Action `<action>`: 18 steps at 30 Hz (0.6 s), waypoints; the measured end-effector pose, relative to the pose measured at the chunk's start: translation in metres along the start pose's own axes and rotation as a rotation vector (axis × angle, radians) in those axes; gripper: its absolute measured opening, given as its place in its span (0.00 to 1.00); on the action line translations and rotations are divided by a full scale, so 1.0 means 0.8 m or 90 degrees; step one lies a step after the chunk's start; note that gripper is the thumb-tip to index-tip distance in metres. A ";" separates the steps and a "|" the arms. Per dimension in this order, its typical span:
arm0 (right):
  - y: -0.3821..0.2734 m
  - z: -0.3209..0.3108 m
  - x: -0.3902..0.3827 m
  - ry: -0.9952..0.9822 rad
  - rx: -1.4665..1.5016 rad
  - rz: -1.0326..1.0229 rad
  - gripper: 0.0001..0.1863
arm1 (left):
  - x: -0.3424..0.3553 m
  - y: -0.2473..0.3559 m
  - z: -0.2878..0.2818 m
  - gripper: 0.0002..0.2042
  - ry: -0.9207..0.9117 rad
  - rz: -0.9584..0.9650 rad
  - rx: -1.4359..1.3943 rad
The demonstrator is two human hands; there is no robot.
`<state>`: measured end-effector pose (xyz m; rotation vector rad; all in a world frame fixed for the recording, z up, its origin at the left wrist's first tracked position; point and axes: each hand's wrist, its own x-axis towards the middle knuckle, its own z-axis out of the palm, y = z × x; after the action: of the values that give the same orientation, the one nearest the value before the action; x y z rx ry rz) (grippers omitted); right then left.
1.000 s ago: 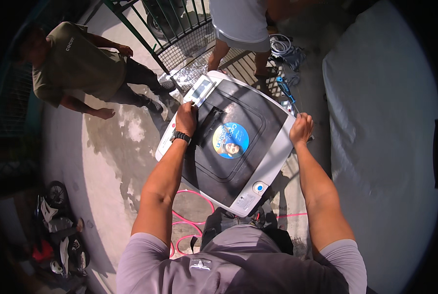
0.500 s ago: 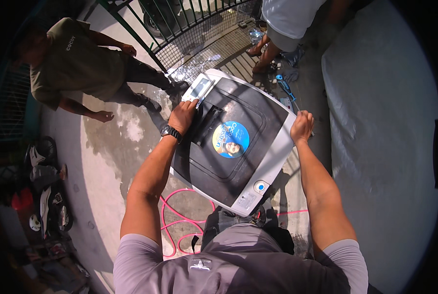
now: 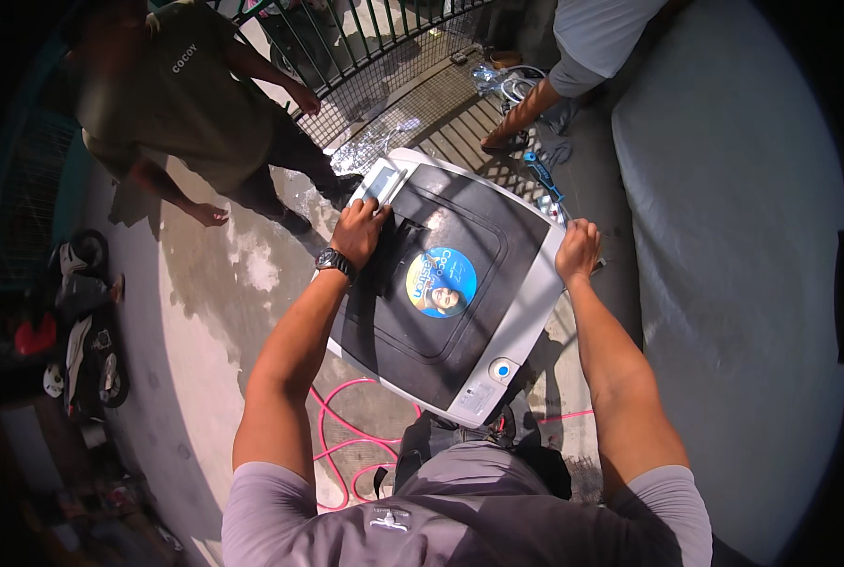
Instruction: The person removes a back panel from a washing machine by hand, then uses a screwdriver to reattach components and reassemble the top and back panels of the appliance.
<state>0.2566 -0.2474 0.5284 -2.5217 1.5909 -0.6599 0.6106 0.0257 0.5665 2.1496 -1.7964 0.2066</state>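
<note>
A top-loading washing machine (image 3: 460,359) with a dark grey lid, pale rim, round blue-and-yellow sticker (image 3: 441,282) and small blue button (image 3: 502,370) is tilted between my arms. My left hand (image 3: 358,230) has its fingers curled on the machine's upper-left rim, just below the pale control panel (image 3: 380,183). Along the right rim, near the upper corner, my right hand (image 3: 578,248) grips the edge. A blue-handled tool (image 3: 545,175) lies beyond that corner. Whatever supports the machine is hidden beneath it.
One person in olive (image 3: 186,113) stands left, another in white (image 3: 601,33) bends at upper right. Behind are a green railing (image 3: 346,42) and coiled hoses. Pink hose (image 3: 346,439) loops below the machine. A large grey sheeted surface (image 3: 724,246) borders the right, motorbikes (image 3: 86,350) the left.
The person in white has moved rightward and bent over. The person in olive appears higher in view. My hands stay on the machine, which has shifted only slightly.
</note>
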 end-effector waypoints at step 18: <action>0.004 0.010 -0.004 0.023 0.031 0.014 0.08 | 0.053 -0.008 0.017 0.32 0.069 -0.198 -0.012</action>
<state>0.2563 -0.2468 0.5189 -2.4682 1.5906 -0.7380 0.6234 -0.0171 0.5663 2.3196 -1.3783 0.2238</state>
